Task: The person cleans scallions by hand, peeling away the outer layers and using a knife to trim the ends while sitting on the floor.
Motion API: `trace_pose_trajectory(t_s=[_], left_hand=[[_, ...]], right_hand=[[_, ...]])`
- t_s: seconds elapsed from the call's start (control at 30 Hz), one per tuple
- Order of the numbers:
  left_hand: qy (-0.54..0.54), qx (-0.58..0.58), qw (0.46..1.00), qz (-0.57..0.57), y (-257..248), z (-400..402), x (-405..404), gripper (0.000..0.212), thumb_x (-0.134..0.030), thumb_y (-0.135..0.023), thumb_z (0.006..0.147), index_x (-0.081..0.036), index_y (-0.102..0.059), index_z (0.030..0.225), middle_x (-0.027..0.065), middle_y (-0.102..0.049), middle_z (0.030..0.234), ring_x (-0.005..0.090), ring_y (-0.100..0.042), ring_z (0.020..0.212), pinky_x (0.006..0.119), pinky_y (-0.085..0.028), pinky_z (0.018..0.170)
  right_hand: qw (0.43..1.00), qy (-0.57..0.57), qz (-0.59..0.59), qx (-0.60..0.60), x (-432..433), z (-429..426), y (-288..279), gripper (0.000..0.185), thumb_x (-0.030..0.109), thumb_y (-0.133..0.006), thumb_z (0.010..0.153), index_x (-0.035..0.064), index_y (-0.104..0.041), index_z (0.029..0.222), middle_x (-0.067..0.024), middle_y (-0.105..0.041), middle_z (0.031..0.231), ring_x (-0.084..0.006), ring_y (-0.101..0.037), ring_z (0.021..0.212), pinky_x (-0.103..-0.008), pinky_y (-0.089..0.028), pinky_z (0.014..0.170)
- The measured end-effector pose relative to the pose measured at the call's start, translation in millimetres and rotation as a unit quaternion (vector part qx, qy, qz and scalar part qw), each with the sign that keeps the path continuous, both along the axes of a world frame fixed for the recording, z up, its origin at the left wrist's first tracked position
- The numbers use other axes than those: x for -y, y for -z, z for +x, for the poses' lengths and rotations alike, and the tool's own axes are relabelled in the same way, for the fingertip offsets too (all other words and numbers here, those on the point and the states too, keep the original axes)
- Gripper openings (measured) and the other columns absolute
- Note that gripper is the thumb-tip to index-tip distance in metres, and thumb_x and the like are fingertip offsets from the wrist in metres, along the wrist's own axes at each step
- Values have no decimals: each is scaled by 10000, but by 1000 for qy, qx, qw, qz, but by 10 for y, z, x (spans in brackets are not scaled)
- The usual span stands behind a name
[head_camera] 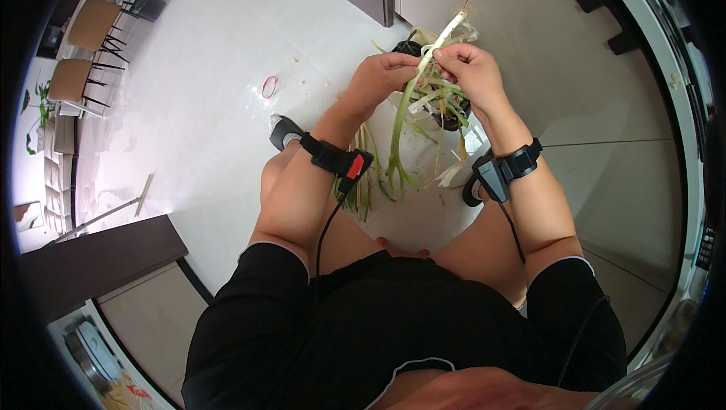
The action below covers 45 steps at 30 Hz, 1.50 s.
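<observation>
A long green onion (446, 34) slants across between my hands, its white, rooted end up and its green leaves hanging towards the floor. My left hand (383, 76) grips the stalk around its middle, where white turns green. On the other side, my right hand (476, 73) pinches at the white part with thumb and fingertips; whether it holds a loose outer layer is hidden. Beneath both hands lies a heap of onion trimmings (434, 95) in and over a black plastic bag (452, 121). More green onions (358, 197) rest on the floor near my left leg.
A red ring-shaped band (270, 87) and small scraps lie on the tiled floor (227, 58). Cabinet fronts (601, 81) stand close on my right. At far left are two brown chairs (93, 24), a waste bin (148, 5) and a long-handled mop (108, 217).
</observation>
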<state>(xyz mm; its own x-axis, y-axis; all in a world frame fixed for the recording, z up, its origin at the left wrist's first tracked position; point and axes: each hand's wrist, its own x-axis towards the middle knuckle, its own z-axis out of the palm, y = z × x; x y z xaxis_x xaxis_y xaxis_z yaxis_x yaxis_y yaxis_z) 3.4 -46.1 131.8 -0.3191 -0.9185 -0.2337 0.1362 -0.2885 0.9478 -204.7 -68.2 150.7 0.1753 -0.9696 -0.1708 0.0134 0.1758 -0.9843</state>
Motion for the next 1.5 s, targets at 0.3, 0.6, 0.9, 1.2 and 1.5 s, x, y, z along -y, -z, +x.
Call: trace_pose_trajectory(t_s=[0.3,0.6,0.9,1.2,1.5], left_hand=[[8,-54,998,16,-30,50,-1,317,-122,-658,1000,57,-687,1260,86,-737,1091,143,-696,960,272,-555,881],[-32,-79,996,11,8,51,21,365,-137,-672,996,53,-654,1307,114,-731,1143,183,-710,995,325,-574,906],[-36,-84,996,5,52,80,36,377,-128,-670,1002,30,-627,1342,93,-716,1130,180,-701,1003,329,-570,905],[-33,-82,996,4,75,78,39,406,-113,-734,952,40,-639,1316,73,-709,1041,172,-702,944,325,-590,880],[-19,-83,996,2,98,110,43,420,-118,-739,952,48,-640,1325,74,-710,1042,180,-703,953,333,-595,885]], right_hand=[[999,-27,13,-15,24,-38,19,123,127,-678,1006,22,-739,1026,4,-698,857,-69,-581,716,-233,-455,653],[997,-65,8,-50,-38,38,57,110,120,-684,993,36,-689,1064,5,-677,894,-82,-617,769,-243,-487,679],[994,-91,-10,-54,-78,77,77,159,162,-763,939,22,-700,980,13,-652,804,-77,-594,716,-240,-476,643],[992,-97,-7,-83,-76,54,71,122,120,-755,908,1,-743,932,-8,-692,798,-84,-616,706,-247,-494,647],[992,-107,-5,-74,-83,29,57,119,106,-746,904,-9,-751,935,-15,-699,793,-85,-621,708,-245,-495,652]])
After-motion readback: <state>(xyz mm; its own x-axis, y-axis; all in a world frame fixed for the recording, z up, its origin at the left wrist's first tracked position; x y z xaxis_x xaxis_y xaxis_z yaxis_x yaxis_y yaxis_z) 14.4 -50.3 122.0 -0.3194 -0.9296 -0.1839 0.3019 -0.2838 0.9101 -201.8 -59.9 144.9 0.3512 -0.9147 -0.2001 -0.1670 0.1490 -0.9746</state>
